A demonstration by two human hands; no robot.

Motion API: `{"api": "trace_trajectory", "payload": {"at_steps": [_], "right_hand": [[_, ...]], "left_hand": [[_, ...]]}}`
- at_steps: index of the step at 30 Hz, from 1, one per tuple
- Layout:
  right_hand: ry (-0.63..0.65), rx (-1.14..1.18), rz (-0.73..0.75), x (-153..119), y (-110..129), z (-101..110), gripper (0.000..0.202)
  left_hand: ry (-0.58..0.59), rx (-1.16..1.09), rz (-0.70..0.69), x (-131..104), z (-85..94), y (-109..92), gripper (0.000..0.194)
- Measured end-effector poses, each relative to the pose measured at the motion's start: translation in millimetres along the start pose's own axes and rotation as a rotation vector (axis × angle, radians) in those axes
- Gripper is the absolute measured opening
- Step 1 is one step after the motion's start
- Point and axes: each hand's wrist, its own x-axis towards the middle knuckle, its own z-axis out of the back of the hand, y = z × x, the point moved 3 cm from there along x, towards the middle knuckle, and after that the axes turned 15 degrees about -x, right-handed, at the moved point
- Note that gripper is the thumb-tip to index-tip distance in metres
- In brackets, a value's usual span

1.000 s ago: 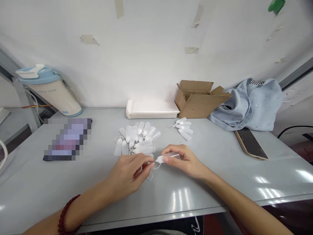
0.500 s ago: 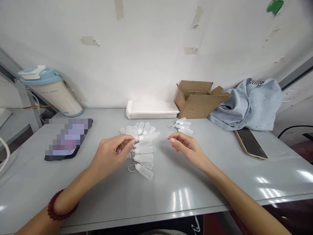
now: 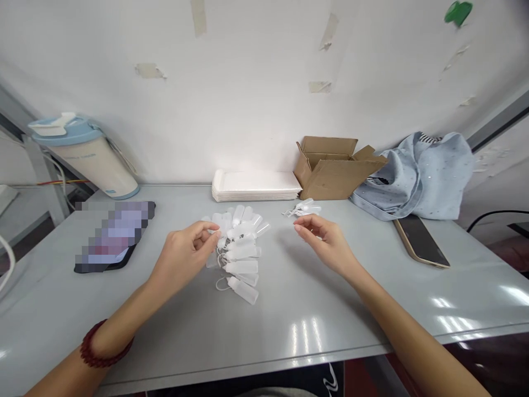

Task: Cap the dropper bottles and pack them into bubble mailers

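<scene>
Several small translucent bottles [image 3: 242, 267] with thin white loops lie fanned out on the grey table. Over the left edge of this pile is my left hand [image 3: 192, 245], thumb and forefinger curved toward each other with a small gap and nothing visible between them. My right hand [image 3: 324, 240] hovers to the right, its thumb and forefinger apart, holding nothing that shows. Just behind it lies a smaller group of the same bottles [image 3: 308, 205], partly covered by the fingers.
Along the wall stand a cream and blue tumbler [image 3: 97, 160], a stack of white packets [image 3: 256, 186], an open cardboard box [image 3: 336, 176] and a light blue bag [image 3: 438, 176]. Phones lie at left [image 3: 118, 234] and right [image 3: 421, 241].
My left hand has drawn slightly left and its fingertips have parted. My right hand has shifted a little right, nearer the small group. The view has moved slightly.
</scene>
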Motion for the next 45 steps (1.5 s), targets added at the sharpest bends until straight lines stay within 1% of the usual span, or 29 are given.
{"api": "trace_trajectory", "payload": {"at_steps": [4, 7, 10, 12, 15, 20, 24, 30, 36, 40, 43, 45], "right_hand": [[-0.104, -0.148, 0.012, 6.9, -12.6, 10.5, 0.016], [-0.153, -0.398, 0.037, 11.9, -23.5, 16.2, 0.016], [-0.118, -0.667, 0.015, 15.3, -34.2, 17.7, 0.015], [-0.079, -0.753, -0.007, 16.4, -38.8, 17.2, 0.013], [-0.039, -0.782, -0.024, 16.7, -40.4, 14.4, 0.009], [0.03, -0.795, -0.032, 15.0, -36.8, 5.3, 0.01], [0.078, -0.751, -0.025, 12.5, -32.5, 1.4, 0.009], [0.147, -0.593, 0.007, 9.1, -22.2, 3.5, 0.014], [0.154, -0.278, -0.072, 5.8, -11.2, 8.0, 0.022], [0.202, -0.103, -0.092, 2.9, -2.6, 10.9, 0.028], [0.253, 0.021, -0.078, 0.2, 3.2, 12.7, 0.028], [0.292, 0.105, -0.037, -1.6, 6.8, 12.6, 0.028]], "left_hand": [[-0.008, -0.028, 0.001, -1.4, -0.8, -0.9, 0.028], [-0.004, -0.033, -0.006, -2.9, -2.5, -2.2, 0.027], [-0.005, -0.026, -0.01, -4.5, -3.4, -3.6, 0.027], [-0.003, -0.02, -0.017, -5.4, -3.7, -4.7, 0.027], [0.011, -0.011, -0.033, -6.3, -4.7, -5.9, 0.026], [0.033, -0.004, -0.054, -7.4, -7.9, -6.6, 0.024], [0.051, 0.005, -0.057, -8.5, -9.0, -7.9, 0.023], [0.059, -0.001, -0.06, -9.5, -9.6, -9.6, 0.024], [0.075, -0.016, -0.031, -9.5, -12.2, -7.4, 0.024], [0.088, 0.001, -0.055, -10.3, -13.9, -8.8, 0.023], [0.114, 0.008, -0.081, -11.8, -15.9, -11.8, 0.023], [0.145, -0.012, -0.09, -13.6, -17.7, -14.2, 0.023]]}}
